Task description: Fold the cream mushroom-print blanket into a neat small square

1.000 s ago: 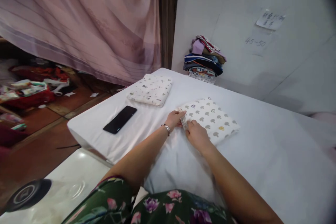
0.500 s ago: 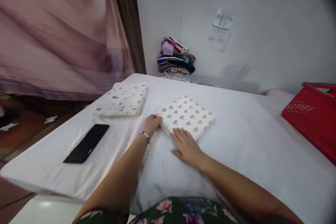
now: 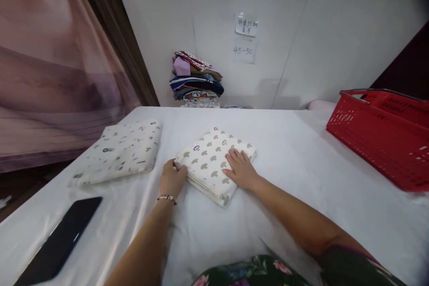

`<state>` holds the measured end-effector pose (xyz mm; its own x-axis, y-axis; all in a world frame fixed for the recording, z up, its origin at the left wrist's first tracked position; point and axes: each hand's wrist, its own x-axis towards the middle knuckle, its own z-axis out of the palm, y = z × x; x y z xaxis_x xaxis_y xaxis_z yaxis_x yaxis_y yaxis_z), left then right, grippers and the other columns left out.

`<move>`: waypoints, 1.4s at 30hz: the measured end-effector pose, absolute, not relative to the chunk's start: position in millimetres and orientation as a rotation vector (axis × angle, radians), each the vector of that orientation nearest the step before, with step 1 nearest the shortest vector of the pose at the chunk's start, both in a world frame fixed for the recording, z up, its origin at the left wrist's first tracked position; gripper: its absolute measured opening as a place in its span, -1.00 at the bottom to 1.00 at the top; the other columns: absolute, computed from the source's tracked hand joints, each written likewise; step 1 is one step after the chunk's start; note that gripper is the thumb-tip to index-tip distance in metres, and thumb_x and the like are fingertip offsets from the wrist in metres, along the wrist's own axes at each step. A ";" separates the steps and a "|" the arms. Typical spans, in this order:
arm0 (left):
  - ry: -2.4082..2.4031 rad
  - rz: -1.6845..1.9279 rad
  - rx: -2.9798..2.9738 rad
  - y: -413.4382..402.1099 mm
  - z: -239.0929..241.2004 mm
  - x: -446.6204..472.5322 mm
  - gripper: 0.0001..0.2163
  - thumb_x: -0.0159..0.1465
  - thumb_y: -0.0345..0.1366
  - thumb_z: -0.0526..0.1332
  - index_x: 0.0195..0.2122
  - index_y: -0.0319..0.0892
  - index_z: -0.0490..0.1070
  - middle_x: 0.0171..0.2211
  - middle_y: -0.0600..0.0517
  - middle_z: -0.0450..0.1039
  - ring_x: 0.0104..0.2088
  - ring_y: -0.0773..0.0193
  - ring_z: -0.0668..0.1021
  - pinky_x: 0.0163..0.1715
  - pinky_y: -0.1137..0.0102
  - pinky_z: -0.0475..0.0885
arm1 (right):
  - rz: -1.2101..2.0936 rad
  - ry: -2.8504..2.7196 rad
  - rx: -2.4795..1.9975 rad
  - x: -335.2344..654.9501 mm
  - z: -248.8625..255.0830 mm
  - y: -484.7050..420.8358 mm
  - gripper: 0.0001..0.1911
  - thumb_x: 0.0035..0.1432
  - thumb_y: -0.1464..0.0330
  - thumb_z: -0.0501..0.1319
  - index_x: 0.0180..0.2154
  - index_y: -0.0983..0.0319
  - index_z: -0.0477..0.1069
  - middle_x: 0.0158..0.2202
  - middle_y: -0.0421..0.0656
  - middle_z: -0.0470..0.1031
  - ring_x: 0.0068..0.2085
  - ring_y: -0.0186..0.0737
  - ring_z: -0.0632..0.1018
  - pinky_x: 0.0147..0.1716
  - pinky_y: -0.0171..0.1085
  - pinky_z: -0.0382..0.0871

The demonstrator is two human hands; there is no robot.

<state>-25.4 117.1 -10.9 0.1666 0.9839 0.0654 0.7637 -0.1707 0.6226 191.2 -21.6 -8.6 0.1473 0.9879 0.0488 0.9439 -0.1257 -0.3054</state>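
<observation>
A folded white cloth with a grey mushroom-like print (image 3: 209, 157) lies in several layers on the white-covered table (image 3: 288, 228). My left hand (image 3: 172, 178) pinches its left corner, thumb on top and the other fingers partly hidden. Flat on the cloth's right part rests my right hand (image 3: 241, 170), fingers spread. To the left lies a second folded white cloth with small scattered prints (image 3: 124, 152), apart from both hands.
A black phone (image 3: 60, 241) lies at the table's near left. On the right stands a red plastic basket (image 3: 378, 138). Beyond the far edge is a pile of folded fabrics (image 3: 196, 80) against the wall. A pink curtain (image 3: 50, 67) hangs at the left.
The view has swung to the right, bringing more of the basket in. My right hand has shifted from the cloth's near edge onto its right part. My left hand stays at the left corner.
</observation>
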 end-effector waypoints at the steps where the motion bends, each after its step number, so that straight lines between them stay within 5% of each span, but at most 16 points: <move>1: 1.662 0.656 1.991 118.4 -11.4 -25.6 -0.61 0.12 -0.16 0.09 -0.03 -0.18 0.29 -0.09 -0.16 0.38 -0.15 0.04 0.48 -0.19 0.24 0.36 | 0.291 -1.879 -2.147 193.2 -9.9 -21.6 -0.30 0.22 -0.02 -0.15 0.22 0.30 0.05 0.30 0.01 -0.11 0.30 -0.05 -0.15 0.22 0.01 -0.34; 9: 1.653 0.549 1.856 128.7 -14.0 -31.6 -0.47 0.11 -0.09 0.13 0.11 -0.16 0.19 -0.02 -0.12 0.38 -0.11 0.04 0.48 -0.14 0.25 0.36 | 0.131 -1.521 -2.198 243.5 7.1 -15.7 -0.41 0.21 0.13 -0.03 0.18 0.31 0.13 0.26 0.01 0.02 0.28 -0.06 -0.01 0.20 -0.08 -0.13; 15: 1.565 0.513 1.698 138.9 -14.3 -37.5 -0.44 0.07 -0.11 0.18 0.10 -0.20 0.20 0.01 -0.13 0.36 -0.19 0.16 0.52 -0.30 0.38 0.40 | 0.479 -1.426 -2.390 281.1 -7.5 -2.3 -0.38 0.15 0.08 0.01 0.15 0.28 0.19 0.15 0.02 0.24 0.14 -0.03 0.29 0.06 -0.17 0.17; 23: 1.591 0.391 1.880 157.4 2.5 -39.4 -0.43 0.07 0.21 0.03 -0.17 -0.19 0.41 -0.30 -0.09 0.50 -0.26 0.05 0.52 -0.27 0.28 0.34 | 0.775 -1.482 -2.265 287.7 13.7 78.8 -0.33 0.01 0.04 0.18 0.10 0.26 0.28 0.14 0.02 0.27 0.10 0.02 0.34 0.05 -0.17 0.19; 29: 1.523 0.332 1.780 170.2 9.7 -35.7 -0.60 -0.03 0.07 0.21 -0.36 -0.19 0.44 -0.45 -0.02 0.49 -0.33 0.10 0.53 -0.38 0.35 0.37 | 1.119 -1.237 -2.055 283.1 13.3 145.5 -0.14 -0.08 -0.03 0.23 0.19 0.22 0.13 0.19 0.06 0.18 0.08 0.02 0.36 -0.07 -0.11 0.34; 38: 1.203 0.366 1.266 169.9 17.3 -32.9 -0.52 -0.11 -0.22 0.29 -0.12 -0.27 0.37 -0.24 -0.07 0.49 -0.27 0.23 0.50 -0.38 0.43 0.40 | 1.620 -1.202 -1.641 286.7 41.1 159.0 -0.30 -0.25 0.23 0.42 -0.01 0.21 0.33 -0.01 0.01 0.43 -0.07 -0.06 0.50 -0.12 -0.19 0.43; 42: 0.988 0.247 1.262 168.1 29.4 -37.8 -0.55 -0.13 -0.26 0.30 -0.16 -0.25 0.41 -0.24 -0.07 0.51 -0.24 0.21 0.51 -0.33 0.41 0.40 | 1.605 -1.293 -1.634 288.2 72.2 145.1 -0.18 -0.25 0.32 0.42 0.11 0.19 0.22 -0.03 -0.04 0.44 -0.09 -0.10 0.50 -0.10 -0.20 0.42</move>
